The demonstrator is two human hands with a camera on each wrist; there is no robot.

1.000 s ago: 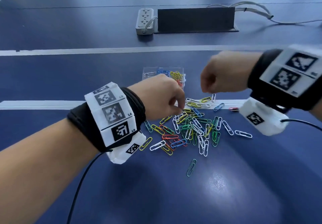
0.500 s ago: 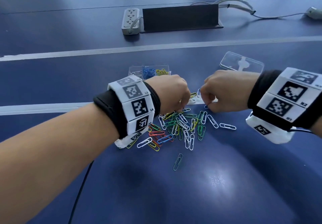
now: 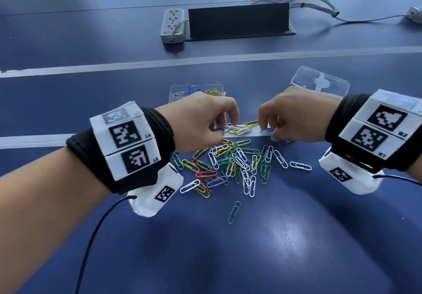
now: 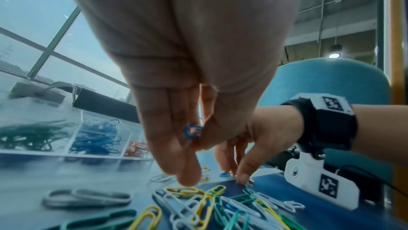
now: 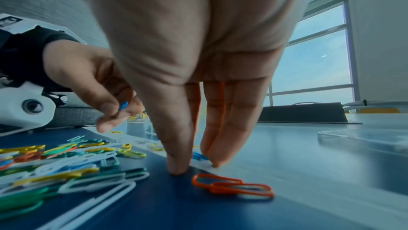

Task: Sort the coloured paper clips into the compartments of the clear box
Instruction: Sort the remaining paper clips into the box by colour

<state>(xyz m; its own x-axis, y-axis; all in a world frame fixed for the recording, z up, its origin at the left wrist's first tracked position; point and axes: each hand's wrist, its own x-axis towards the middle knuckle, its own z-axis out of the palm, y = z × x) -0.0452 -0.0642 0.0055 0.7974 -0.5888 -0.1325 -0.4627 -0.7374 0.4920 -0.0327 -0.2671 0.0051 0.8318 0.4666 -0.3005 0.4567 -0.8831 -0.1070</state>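
Daylight from windows (image 4: 44,45) glares on the table (image 3: 285,236); wrist views blur, edges bend.

We wear a black band (image 3: 157,133) on each bare forearm, topped with white blocks (image 3: 124,141) printed with black square codes; a white camera pod (image 3: 157,193) hangs beneath each wrist, trailing a thin black cable (image 3: 91,236).

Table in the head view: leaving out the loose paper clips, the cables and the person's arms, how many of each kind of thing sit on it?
Clear compartment box: 1
Clear lid: 1
Power strip: 1
Black panel: 1
Grey object at the right edge, partly cut off: 1
Total: 5
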